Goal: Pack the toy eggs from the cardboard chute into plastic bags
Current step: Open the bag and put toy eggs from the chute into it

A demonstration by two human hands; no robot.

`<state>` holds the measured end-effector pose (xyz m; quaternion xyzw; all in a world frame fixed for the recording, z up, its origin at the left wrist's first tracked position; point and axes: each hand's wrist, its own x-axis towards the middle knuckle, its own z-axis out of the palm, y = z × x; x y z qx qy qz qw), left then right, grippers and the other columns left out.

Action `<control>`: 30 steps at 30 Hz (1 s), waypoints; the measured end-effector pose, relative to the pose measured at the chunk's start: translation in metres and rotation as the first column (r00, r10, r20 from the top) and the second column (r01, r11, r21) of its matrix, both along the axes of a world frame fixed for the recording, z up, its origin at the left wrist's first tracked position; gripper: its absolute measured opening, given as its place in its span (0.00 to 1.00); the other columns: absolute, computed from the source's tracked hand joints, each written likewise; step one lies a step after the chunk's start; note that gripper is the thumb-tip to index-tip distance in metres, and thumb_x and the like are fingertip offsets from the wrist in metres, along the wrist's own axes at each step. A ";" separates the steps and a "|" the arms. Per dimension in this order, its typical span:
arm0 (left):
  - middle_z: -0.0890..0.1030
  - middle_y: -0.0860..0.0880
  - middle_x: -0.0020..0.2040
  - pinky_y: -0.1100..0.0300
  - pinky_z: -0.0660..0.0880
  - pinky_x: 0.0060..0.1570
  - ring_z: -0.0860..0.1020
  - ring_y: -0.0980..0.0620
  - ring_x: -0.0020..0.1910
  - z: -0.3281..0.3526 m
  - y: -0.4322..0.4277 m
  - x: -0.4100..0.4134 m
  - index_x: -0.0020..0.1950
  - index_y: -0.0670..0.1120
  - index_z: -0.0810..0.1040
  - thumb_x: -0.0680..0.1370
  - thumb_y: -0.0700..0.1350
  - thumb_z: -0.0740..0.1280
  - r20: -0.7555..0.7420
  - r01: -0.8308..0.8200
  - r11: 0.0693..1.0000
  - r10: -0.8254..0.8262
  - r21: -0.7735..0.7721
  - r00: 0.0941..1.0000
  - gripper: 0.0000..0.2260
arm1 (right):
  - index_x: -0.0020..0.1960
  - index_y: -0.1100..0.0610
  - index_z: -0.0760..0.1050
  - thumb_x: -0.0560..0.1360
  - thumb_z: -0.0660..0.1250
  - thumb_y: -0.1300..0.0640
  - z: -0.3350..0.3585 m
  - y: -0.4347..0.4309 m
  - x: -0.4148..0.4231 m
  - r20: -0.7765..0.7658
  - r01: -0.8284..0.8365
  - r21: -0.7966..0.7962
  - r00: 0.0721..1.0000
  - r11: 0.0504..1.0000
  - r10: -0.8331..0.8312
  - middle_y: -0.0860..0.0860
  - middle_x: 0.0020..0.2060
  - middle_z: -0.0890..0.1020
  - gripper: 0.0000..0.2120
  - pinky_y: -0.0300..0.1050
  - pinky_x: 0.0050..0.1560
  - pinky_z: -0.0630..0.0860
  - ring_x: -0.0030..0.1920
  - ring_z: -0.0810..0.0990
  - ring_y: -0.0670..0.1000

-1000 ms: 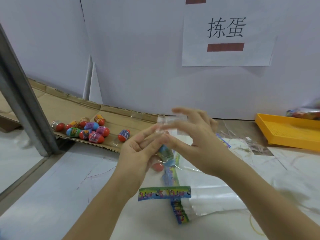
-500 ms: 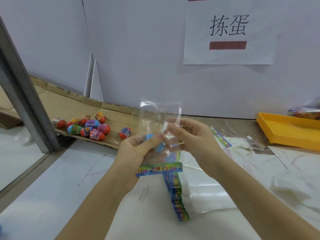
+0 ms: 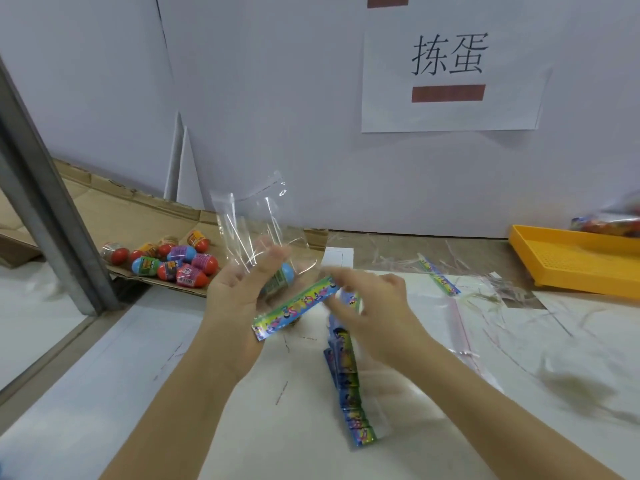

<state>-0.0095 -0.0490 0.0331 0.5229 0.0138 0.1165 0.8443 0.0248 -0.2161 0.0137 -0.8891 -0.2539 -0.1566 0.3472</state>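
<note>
My left hand holds a clear plastic bag upright above the table, its open top standing up. A blue toy egg sits inside the bag against my fingers. The bag's colourful header strip slants across below the egg. My right hand, blurred by motion, pinches the strip's right end. Several more toy eggs, red, blue and pink, lie in a cluster at the lower end of the cardboard chute on the left.
A stack of flat bags with colourful headers lies on the white table under my right wrist. A yellow tray sits at the right, with a filled bag behind it. A grey metal post slants at the left.
The bag with the blue egg has tipped, so its header strip now slants. My right hand dropped from the bag's upper part to the strip's right end.
</note>
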 end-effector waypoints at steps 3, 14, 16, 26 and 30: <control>0.86 0.46 0.49 0.57 0.82 0.38 0.85 0.46 0.45 -0.003 -0.002 0.000 0.57 0.46 0.80 0.58 0.46 0.77 0.024 -0.007 0.994 0.005 0.112 1.000 0.27 | 0.46 0.43 0.78 0.81 0.58 0.51 0.030 -0.014 0.005 -0.058 0.039 0.424 0.998 0.905 -0.016 0.40 0.41 0.82 0.11 0.42 0.53 0.72 0.44 0.78 0.41; 0.85 0.55 0.50 0.66 0.79 0.39 0.84 0.56 0.45 -0.015 -0.022 -0.009 0.60 0.47 0.78 0.68 0.33 0.76 0.076 0.078 0.871 -0.131 0.485 0.989 0.23 | 0.53 0.47 0.74 0.78 0.64 0.48 0.082 -0.034 -0.014 0.305 -0.038 0.215 0.952 0.976 -0.030 0.36 0.46 0.80 0.05 0.54 0.63 0.67 0.51 0.80 0.43; 0.85 0.56 0.48 0.67 0.79 0.39 0.84 0.56 0.45 -0.014 -0.022 -0.011 0.60 0.49 0.78 0.68 0.33 0.76 0.086 0.080 0.863 -0.141 0.500 0.986 0.23 | 0.53 0.46 0.75 0.78 0.63 0.46 0.080 -0.035 -0.013 0.314 0.052 0.127 0.945 0.991 -0.089 0.35 0.45 0.80 0.07 0.49 0.62 0.59 0.53 0.79 0.43; 0.86 0.51 0.49 0.66 0.79 0.38 0.85 0.55 0.44 -0.014 -0.025 -0.011 0.60 0.48 0.79 0.63 0.40 0.78 0.095 0.170 0.883 -0.233 0.438 0.968 0.26 | 0.43 0.44 0.79 0.78 0.61 0.46 0.081 -0.036 -0.012 0.170 0.083 -0.086 0.983 0.993 -0.067 0.38 0.49 0.70 0.10 0.38 0.51 0.49 0.57 0.64 0.43; 0.85 0.47 0.52 0.56 0.82 0.46 0.84 0.49 0.52 -0.019 -0.026 -0.008 0.60 0.51 0.79 0.61 0.42 0.78 0.062 0.198 0.903 -0.238 0.383 0.969 0.28 | 0.57 0.35 0.71 0.74 0.61 0.38 0.079 -0.029 -0.017 0.034 0.005 0.235 0.999 0.972 -0.014 0.41 0.59 0.68 0.12 0.45 0.64 0.61 0.62 0.66 0.40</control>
